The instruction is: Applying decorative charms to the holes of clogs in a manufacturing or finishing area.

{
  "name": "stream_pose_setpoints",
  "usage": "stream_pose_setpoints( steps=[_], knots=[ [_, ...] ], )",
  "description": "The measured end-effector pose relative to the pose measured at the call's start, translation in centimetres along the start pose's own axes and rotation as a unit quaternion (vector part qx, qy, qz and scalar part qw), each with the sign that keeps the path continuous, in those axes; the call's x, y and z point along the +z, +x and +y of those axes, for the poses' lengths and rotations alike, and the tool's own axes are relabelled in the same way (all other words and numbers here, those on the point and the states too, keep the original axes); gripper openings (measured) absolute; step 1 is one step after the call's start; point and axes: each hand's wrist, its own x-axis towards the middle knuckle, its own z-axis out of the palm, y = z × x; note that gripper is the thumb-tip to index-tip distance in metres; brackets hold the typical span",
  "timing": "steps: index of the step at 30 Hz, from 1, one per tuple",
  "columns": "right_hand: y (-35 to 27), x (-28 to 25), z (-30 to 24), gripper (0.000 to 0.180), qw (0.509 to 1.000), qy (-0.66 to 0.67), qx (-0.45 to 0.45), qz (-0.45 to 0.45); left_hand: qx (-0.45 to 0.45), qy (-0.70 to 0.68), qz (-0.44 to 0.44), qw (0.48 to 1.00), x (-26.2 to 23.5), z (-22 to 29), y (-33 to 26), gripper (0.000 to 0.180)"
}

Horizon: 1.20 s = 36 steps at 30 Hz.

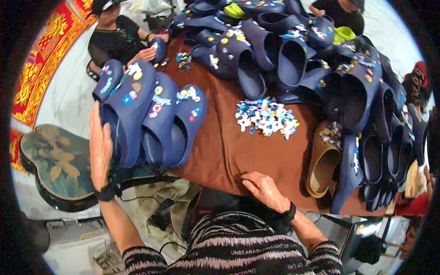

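Note:
My left hand [99, 146] lies flat along the outer side of a group of navy clogs [130, 98] at the table's left edge, fingers stretched out. Colourful charms dot the tops of these clogs. At the near edge of the brown cloth [211, 133], my right hand [266, 189] rests with its fingers loosely extended, holding nothing. Beyond it sits a pile of small white, blue and yellow charms [266, 117]. A brown clog [323, 160] with charms on it stands to the right of that pile.
Many navy clogs [293, 59] are heaped across the far and right sides, with lime-green ones [343, 35] among them. At the far left, a person in black [117, 39] handles a navy clog [158, 49]. A dark-rimmed, leaf-patterned surface [59, 162] lies left of the table.

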Motion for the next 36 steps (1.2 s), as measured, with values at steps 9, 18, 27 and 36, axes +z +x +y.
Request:
stream_pose_setpoints(
  steps=[9,18,27,36],
  knots=[
    [1.8,-3.3,-0.2,0.024,0.998,-0.023,0.008,0.054,0.061,-0.079,0.085,0.991,0.8,11.5,-4.2,0.042],
    [5.1,-10.0,0.2,0.026,0.954,0.118,0.035,0.273,0.249,-0.361,-0.208,0.874,14.0,23.7,-12.3,0.031],
    [-4.9,-17.4,0.9,0.031,0.818,-0.243,0.104,0.511,0.295,-0.385,-0.306,0.819,17.0,25.4,-14.2,0.028],
    [1.5,-30.2,2.6,0.043,0.719,-0.503,0.228,0.423,0.294,-0.389,-0.316,0.813,16.1,25.5,-13.8,0.027]
  ],
)
